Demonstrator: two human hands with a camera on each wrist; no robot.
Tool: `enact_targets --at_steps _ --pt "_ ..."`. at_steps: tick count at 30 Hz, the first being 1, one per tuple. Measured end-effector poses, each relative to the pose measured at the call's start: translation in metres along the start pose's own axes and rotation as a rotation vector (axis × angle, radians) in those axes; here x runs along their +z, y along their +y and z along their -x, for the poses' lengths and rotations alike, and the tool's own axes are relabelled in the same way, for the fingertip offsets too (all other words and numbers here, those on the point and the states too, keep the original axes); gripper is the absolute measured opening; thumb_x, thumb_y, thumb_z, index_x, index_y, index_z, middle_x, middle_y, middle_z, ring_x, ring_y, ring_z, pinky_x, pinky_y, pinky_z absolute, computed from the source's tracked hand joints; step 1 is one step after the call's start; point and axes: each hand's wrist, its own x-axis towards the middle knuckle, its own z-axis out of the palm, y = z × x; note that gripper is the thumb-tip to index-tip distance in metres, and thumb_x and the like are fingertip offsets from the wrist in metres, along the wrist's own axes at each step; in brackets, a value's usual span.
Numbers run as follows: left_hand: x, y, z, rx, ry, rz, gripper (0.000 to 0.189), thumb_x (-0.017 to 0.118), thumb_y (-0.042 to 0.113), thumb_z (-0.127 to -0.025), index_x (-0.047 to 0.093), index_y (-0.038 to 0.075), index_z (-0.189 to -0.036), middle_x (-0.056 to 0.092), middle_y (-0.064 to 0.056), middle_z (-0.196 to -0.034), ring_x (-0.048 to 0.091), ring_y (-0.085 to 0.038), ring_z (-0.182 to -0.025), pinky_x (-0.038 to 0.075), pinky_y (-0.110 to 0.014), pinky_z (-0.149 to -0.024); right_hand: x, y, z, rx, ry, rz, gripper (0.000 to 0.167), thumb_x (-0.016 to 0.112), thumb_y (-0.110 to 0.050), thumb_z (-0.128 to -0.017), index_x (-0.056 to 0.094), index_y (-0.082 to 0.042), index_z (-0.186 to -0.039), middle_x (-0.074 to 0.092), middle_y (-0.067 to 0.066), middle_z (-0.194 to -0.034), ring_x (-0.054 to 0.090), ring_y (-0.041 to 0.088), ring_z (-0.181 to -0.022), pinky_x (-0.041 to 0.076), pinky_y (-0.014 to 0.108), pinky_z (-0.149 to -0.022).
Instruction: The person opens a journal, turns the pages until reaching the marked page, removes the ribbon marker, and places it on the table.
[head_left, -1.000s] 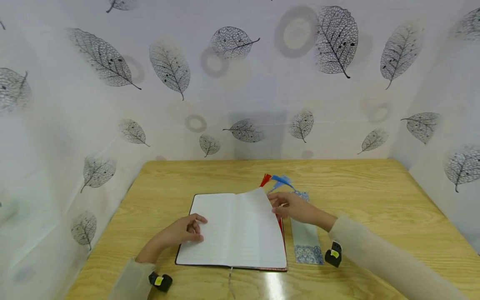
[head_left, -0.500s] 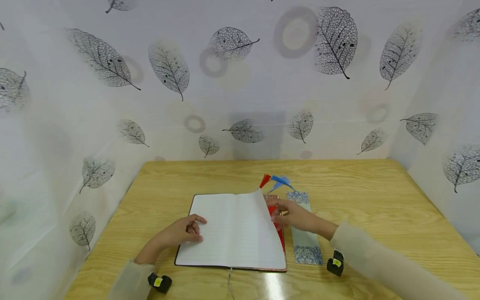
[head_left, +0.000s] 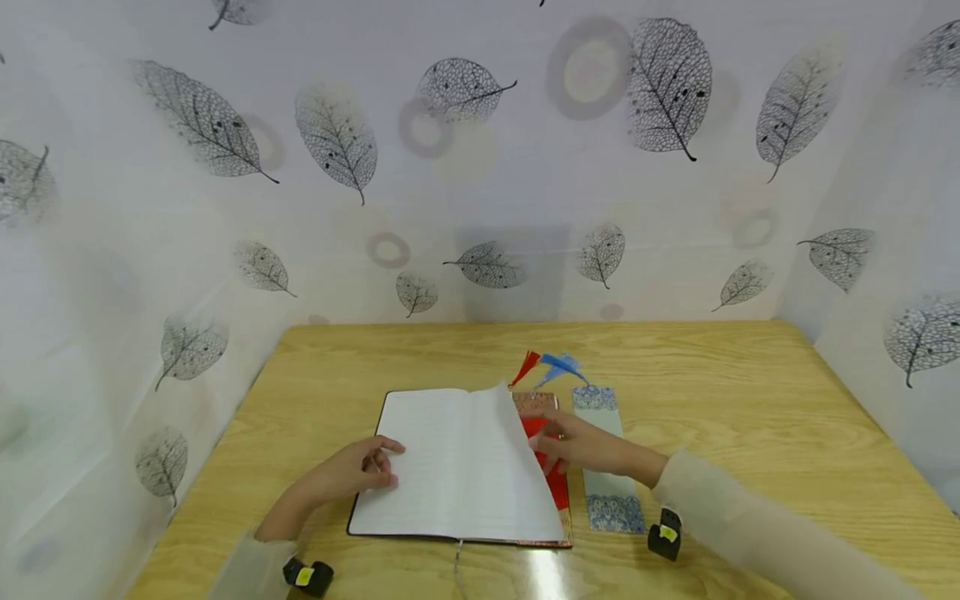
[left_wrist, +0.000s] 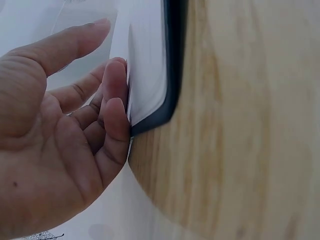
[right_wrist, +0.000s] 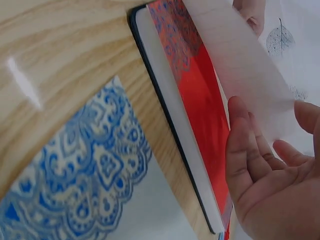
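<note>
An open lined notebook [head_left: 423, 467] with a dark cover lies on the table. My left hand [head_left: 333, 479] rests at its left edge, lower fingers loosely curled against the paper in the left wrist view. On the right side, my right hand [head_left: 573, 442] pinches the edge of a raised page [head_left: 502, 467] between thumb and fingers. Beneath that page, a red bookmark [right_wrist: 200, 105] with patterned ends shows along the notebook's right side. A pale bookmark with blue patterned ends [head_left: 611, 492] lies on the table just right of the notebook, partly under the right forearm.
A red tassel [head_left: 527, 367] and blue tassels [head_left: 562, 367] lie beyond the notebook's top edge. A thin ribbon [head_left: 459, 567] trails from its bottom. The wooden table [head_left: 735, 400] meets a leaf-printed backdrop [head_left: 525, 167] at the back and sides.
My right hand has moved left and slightly down with the page edge, which folds further leftward. More of the red bookmark is uncovered. The left hand has shifted slightly left.
</note>
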Motion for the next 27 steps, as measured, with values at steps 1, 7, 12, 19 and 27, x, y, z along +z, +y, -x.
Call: enact_targets --at_steps 1,7,12,19,27 --pt "0.000 0.000 0.002 -0.001 0.001 0.001 0.046 0.069 0.026 -0.090 0.054 0.001 -0.126 0.054 -0.004 -0.091 0.047 -0.010 -0.075 0.041 -0.021 -0.061 0.003 -0.001 0.000 0.003 -0.005 -0.011 0.060 0.051 -0.034 -0.100 0.029 -0.009 -0.150 0.063 0.011 -0.104 0.066 0.020 -0.078 0.054 0.034 -0.068" --pt "-0.002 -0.002 0.011 0.004 0.015 0.019 0.048 0.068 0.026 -0.090 0.053 0.000 -0.128 0.055 -0.004 -0.091 0.047 -0.008 -0.074 0.041 -0.020 -0.062 0.017 -0.004 -0.002 -0.061 -0.074 -0.044 0.059 0.044 -0.027 -0.104 0.019 -0.007 -0.153 0.056 0.020 -0.126 0.066 0.020 -0.079 0.054 0.033 -0.065" --pt "-0.008 -0.004 0.021 0.013 0.047 0.036 0.049 0.067 0.022 -0.091 0.050 -0.002 -0.131 0.055 -0.006 -0.091 0.049 -0.008 -0.074 0.043 -0.020 -0.062 0.029 -0.013 -0.006 -0.089 -0.082 -0.043 0.059 0.044 -0.024 -0.104 0.016 -0.008 -0.153 0.053 0.021 -0.132 0.062 0.019 -0.082 0.054 0.034 -0.064" --pt "-0.019 -0.006 0.034 0.040 0.091 0.050 0.050 0.064 0.019 -0.093 0.047 -0.001 -0.135 0.059 -0.010 -0.095 0.055 -0.007 -0.075 0.047 -0.023 -0.063 0.043 -0.031 -0.017 -0.049 -0.074 -0.094 0.062 0.046 -0.023 -0.103 0.014 -0.006 -0.153 0.059 0.019 -0.119 0.068 0.024 -0.084 0.055 0.032 -0.071" --pt "-0.027 -0.005 0.048 0.072 0.107 0.075 0.050 0.061 0.019 -0.095 0.044 -0.004 -0.136 0.064 -0.012 -0.097 0.061 -0.012 -0.077 0.052 -0.030 -0.065 0.060 -0.040 -0.030 -0.036 -0.136 -0.122 0.060 0.050 -0.028 -0.101 0.021 -0.021 -0.153 0.062 0.009 -0.116 0.070 0.020 -0.084 0.053 0.030 -0.072"
